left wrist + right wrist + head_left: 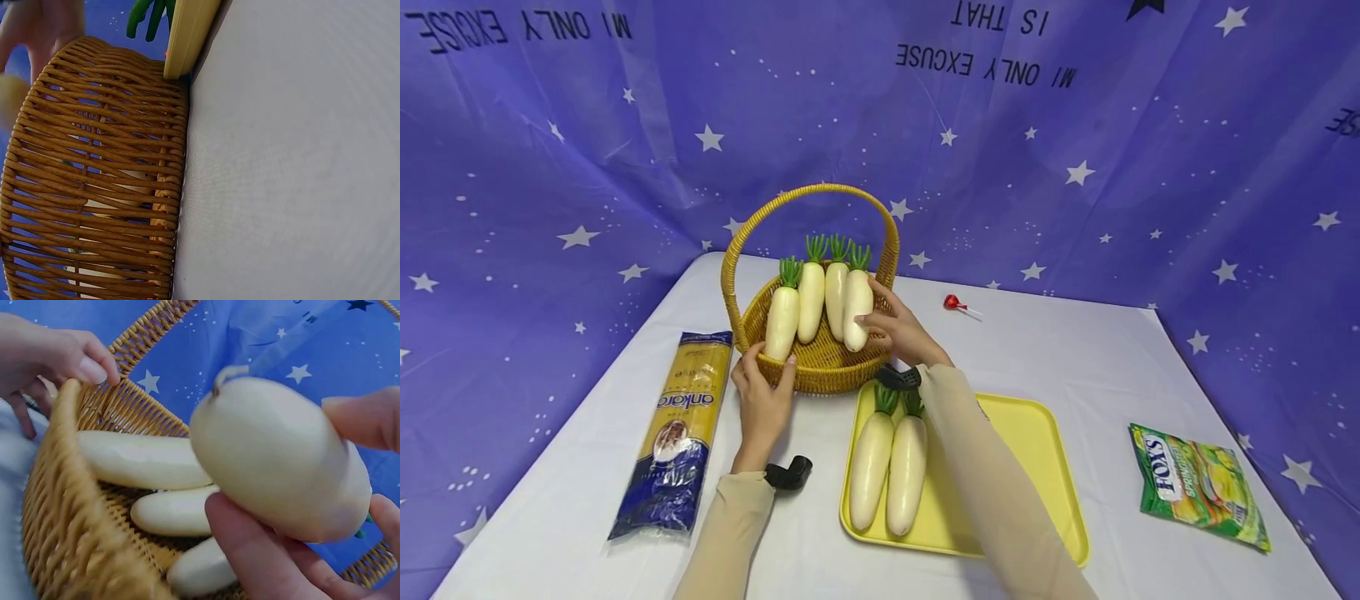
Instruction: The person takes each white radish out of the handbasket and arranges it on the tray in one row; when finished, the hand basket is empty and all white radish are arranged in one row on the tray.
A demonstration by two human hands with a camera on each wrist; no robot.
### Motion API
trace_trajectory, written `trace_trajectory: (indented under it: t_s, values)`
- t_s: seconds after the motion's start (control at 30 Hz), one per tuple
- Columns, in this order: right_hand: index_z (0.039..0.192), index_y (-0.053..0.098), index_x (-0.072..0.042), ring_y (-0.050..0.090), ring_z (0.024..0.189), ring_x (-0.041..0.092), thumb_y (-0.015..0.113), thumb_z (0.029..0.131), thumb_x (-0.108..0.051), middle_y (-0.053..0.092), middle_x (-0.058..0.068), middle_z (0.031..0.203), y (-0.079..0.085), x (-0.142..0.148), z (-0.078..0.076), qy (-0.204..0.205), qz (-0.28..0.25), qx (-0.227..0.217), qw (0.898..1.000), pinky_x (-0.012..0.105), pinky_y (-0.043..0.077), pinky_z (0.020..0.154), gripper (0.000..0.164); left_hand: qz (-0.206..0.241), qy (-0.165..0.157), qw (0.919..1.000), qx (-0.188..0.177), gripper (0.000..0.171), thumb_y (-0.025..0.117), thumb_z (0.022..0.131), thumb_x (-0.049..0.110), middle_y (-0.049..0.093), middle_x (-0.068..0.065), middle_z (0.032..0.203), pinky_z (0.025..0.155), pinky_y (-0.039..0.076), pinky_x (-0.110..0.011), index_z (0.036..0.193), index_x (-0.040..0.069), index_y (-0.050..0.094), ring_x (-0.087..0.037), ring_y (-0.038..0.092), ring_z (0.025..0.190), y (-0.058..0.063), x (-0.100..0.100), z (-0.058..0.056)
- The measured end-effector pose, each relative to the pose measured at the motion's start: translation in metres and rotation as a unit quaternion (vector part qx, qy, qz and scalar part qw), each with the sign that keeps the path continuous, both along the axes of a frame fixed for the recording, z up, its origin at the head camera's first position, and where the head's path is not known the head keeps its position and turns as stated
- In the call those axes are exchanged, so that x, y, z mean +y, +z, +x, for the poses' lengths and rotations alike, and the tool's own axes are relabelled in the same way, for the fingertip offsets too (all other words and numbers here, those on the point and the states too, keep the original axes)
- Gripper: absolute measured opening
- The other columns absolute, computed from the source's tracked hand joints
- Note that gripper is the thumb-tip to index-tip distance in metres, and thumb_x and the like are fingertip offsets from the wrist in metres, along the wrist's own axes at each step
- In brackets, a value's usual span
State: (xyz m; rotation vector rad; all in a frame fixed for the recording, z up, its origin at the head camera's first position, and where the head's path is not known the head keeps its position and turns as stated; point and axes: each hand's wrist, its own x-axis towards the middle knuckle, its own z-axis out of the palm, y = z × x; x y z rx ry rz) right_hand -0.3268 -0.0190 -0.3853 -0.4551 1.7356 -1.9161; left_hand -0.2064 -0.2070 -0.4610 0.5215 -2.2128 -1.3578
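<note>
A yellow-brown wicker basket with a tall arched handle holds several white radishes with green tops. At its front left rim, my left hand grips the wicker, thumb and fingers over the edge. My right hand holds a white radish at the basket's right side, above the inside. In the right wrist view this radish lies between thumb and fingers, higher than the radishes in the basket. Two more radishes lie side by side on a yellow tray, partly under the right forearm.
On the left lies a pasta packet in yellow and blue. A red lollipop is at the back, right of the basket. A green Fox's candy bag lies at the far right. Purple starred cloth hangs behind the white table.
</note>
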Motion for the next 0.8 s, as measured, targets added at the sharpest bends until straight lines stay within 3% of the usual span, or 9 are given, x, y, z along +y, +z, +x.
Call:
trace_trajectory:
  t_s: [0.2, 0.4, 0.57, 0.7, 0.8]
  values:
    - [0.139, 0.027, -0.034, 0.061, 0.093, 0.016, 0.053, 0.089, -0.007, 0.050, 0.011, 0.118, 0.005, 0.047, 0.026, 0.024, -0.037, -0.006, 0.999, 0.032, 0.052, 0.075, 0.063, 0.002, 0.000, 1.0000, -0.001, 0.059, 0.053, 0.085, 0.049, 0.020, -0.022, 0.139, 0.095, 0.032, -0.057, 0.133, 0.024, 0.029, -0.042, 0.035, 0.120, 0.000, 0.004, -0.001]
    - [0.142, 0.022, -0.029, 0.060, 0.094, 0.016, 0.053, 0.089, -0.006, 0.051, 0.010, 0.114, 0.006, 0.102, 0.068, 0.042, -0.034, 0.007, 0.999, 0.037, 0.052, 0.078, 0.066, 0.003, 0.001, 1.0000, -0.006, 0.060, 0.052, 0.085, 0.051, 0.020, -0.021, 0.139, 0.095, 0.032, -0.057, 0.133, 0.025, 0.028, -0.042, 0.034, 0.122, -0.001, 0.007, -0.001]
    - [0.142, 0.020, -0.028, 0.061, 0.095, 0.016, 0.058, 0.088, -0.014, 0.046, 0.013, 0.121, -0.001, 0.136, 0.110, -0.014, 0.031, 0.014, 0.999, 0.036, 0.052, 0.079, 0.068, 0.003, 0.001, 0.9999, -0.010, 0.060, 0.051, 0.085, 0.051, 0.019, -0.021, 0.140, 0.096, 0.031, -0.057, 0.134, 0.025, 0.028, -0.043, 0.033, 0.123, 0.000, 0.005, 0.001]
    - [0.140, 0.025, -0.033, 0.059, 0.098, 0.018, 0.063, 0.085, -0.022, 0.045, 0.017, 0.123, -0.019, 0.145, 0.140, -0.071, 0.107, 0.003, 0.992, 0.038, 0.051, 0.081, 0.068, 0.001, 0.003, 0.9999, -0.011, 0.060, 0.051, 0.085, 0.051, 0.019, -0.022, 0.140, 0.096, 0.030, -0.057, 0.134, 0.026, 0.028, -0.043, 0.032, 0.123, 0.000, 0.003, 0.001]
    - [0.138, 0.027, -0.035, 0.059, 0.097, 0.020, 0.064, 0.084, -0.023, 0.047, 0.017, 0.119, -0.035, 0.146, 0.156, -0.093, 0.127, -0.018, 0.987, 0.039, 0.052, 0.080, 0.067, 0.000, 0.002, 0.9999, -0.010, 0.059, 0.051, 0.085, 0.052, 0.019, -0.022, 0.140, 0.097, 0.030, -0.057, 0.134, 0.027, 0.027, -0.044, 0.032, 0.124, 0.001, 0.003, 0.001]
